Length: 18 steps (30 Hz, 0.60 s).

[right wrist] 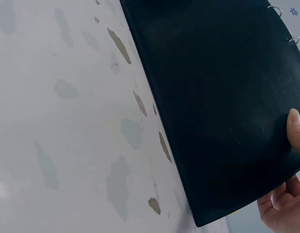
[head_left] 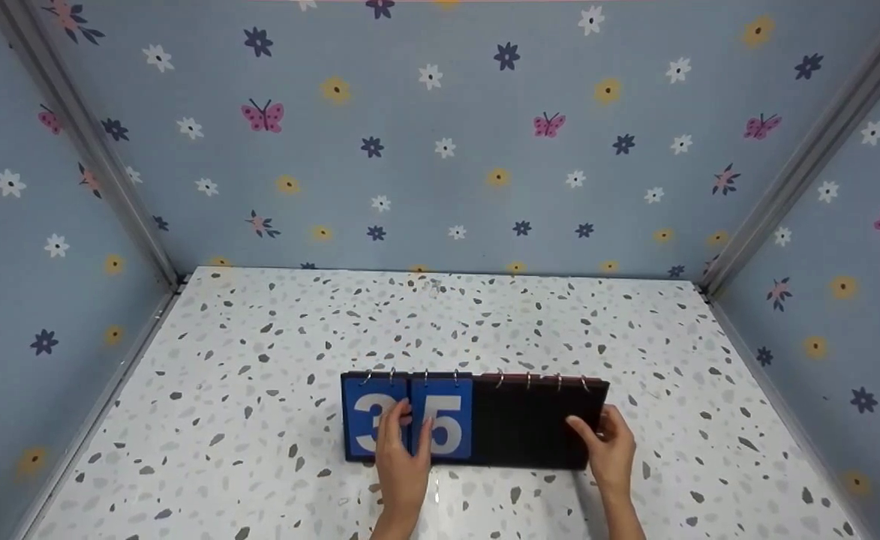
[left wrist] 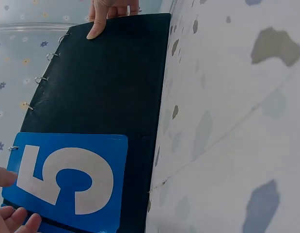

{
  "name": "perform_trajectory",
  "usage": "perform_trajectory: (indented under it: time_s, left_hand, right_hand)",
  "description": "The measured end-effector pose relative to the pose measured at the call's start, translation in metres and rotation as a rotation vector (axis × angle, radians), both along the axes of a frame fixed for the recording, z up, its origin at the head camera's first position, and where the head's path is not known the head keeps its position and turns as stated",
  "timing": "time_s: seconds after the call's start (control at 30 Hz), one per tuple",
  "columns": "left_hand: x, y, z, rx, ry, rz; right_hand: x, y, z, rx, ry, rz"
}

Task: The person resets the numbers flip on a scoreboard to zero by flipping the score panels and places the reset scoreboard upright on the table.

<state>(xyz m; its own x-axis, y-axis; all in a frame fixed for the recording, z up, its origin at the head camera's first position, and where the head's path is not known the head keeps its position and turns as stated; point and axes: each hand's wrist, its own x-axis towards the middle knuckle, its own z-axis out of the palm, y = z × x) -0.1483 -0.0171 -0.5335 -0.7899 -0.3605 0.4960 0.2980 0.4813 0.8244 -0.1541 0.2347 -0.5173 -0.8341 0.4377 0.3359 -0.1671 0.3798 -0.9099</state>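
A flip scoreboard (head_left: pixel 526 424) stands on the speckled table, its cover black and its top edge lined with metal rings. On its left half hang a blue card with a white 3 (head_left: pixel 357 442) and a blue card with a white 5 (head_left: pixel 464 390). My right hand (head_left: pixel 614 450) grips the board's right edge, thumb on the black front and fingers behind, as the right wrist view also shows. In front of the two cards is my left hand (head_left: pixel 402 465), thumb over the 5 card and fingers over the 3 card, partly covering the 3. Whether its fingertips press the cards is unclear.
The white table (head_left: pixel 259 405) has grey speckles. Light blue walls (head_left: pixel 440 165) with flowers and butterflies enclose its back and both sides. Grey metal posts (head_left: pixel 792 180) run up the corners.
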Motion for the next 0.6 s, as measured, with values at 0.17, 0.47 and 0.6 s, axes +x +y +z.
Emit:
perform_trajectory:
  time_s: [0.17, 0.47, 0.6]
  left_hand:
    - [-0.004, -0.002, -0.002, 0.086, -0.028, -0.023]
    - [-0.012, -0.013, 0.002, 0.222, -0.09, -0.037]
    - [-0.012, -0.015, 0.007, 0.201, -0.146, -0.035]
  right_hand:
    - [0.0, 0.0, -0.001, 0.012, 0.003, 0.004]
    - [0.0, -0.001, 0.0, -0.014, -0.005, 0.008]
    - [0.0, -0.001, 0.001, -0.014, -0.011, 0.001]
